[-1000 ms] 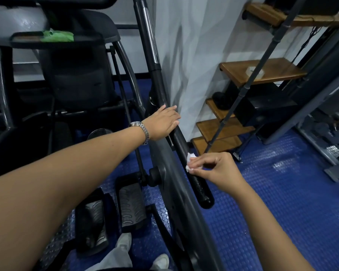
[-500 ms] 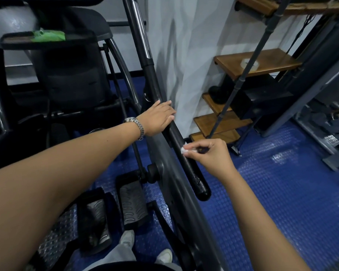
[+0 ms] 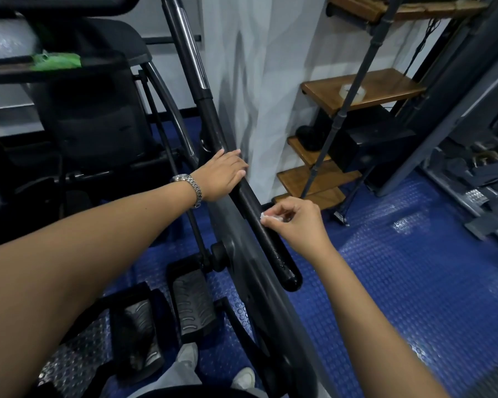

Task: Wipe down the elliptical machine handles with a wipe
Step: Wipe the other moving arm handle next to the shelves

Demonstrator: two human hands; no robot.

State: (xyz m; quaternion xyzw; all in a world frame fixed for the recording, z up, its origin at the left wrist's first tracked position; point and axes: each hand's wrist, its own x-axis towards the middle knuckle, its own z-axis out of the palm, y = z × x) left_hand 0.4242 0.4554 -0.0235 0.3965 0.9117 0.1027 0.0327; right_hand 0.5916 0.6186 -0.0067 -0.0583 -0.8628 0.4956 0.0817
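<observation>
The left hand (image 3: pixel 223 173) lies flat, fingers straight, over the black elliptical handle (image 3: pixel 273 248), higher up it than the right hand (image 3: pixel 296 222), which pinches a small white wipe (image 3: pixel 266 217) against the handle's right side, above its rounded end. Left of the handle and lower, two foot pedals (image 3: pixel 193 305) sit over the blue studded floor (image 3: pixel 414 282); just right of the handle stands a white wall (image 3: pixel 256 81), with wooden shelves (image 3: pixel 362 87) beyond; far left of the handle, a green pack (image 3: pixel 55 61) rests on the console tray (image 3: pixel 104 70).
</observation>
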